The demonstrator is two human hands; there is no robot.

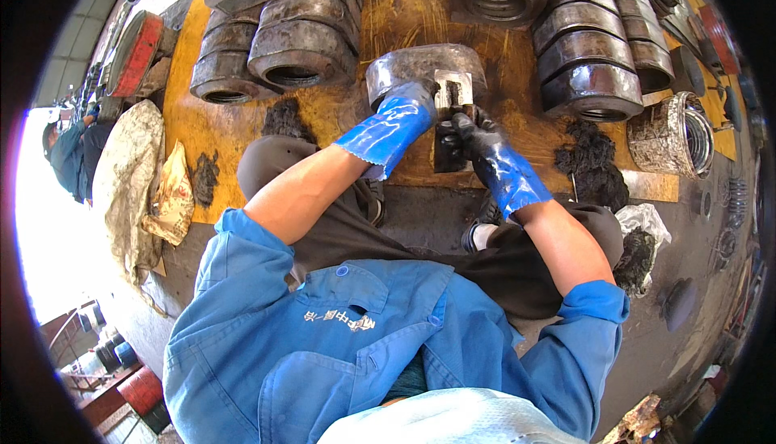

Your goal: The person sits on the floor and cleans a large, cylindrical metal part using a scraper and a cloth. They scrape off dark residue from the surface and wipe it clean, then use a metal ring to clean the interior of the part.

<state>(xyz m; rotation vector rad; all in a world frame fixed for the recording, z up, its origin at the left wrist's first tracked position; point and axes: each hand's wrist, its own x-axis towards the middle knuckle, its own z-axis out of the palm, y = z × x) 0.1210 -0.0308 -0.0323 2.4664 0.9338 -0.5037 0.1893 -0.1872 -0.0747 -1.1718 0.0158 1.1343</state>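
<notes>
A worn grey steel ring [424, 61] is in front of me at the middle of the wooden board. My left hand [411, 98], in a blue rubber glove, is closed at the ring's near left side; its fingertips are hidden. My right hand [477, 138], in a blue glove blackened at the fingers, is closed on a flat metal piece. This metal piece [454, 86] has a bright, notched upper end against the ring's near right side. Its dark lower end shows below my fingers.
Rows of steel rings lie on the yellow-brown board [404, 7], left [303, 48] and right [586, 64]. A dirty bucket [667, 137] lies at the right. Black fibrous waste [594, 161] is near my right knee. Stained cloth [129, 185] lies left; beyond it is another person [73, 157].
</notes>
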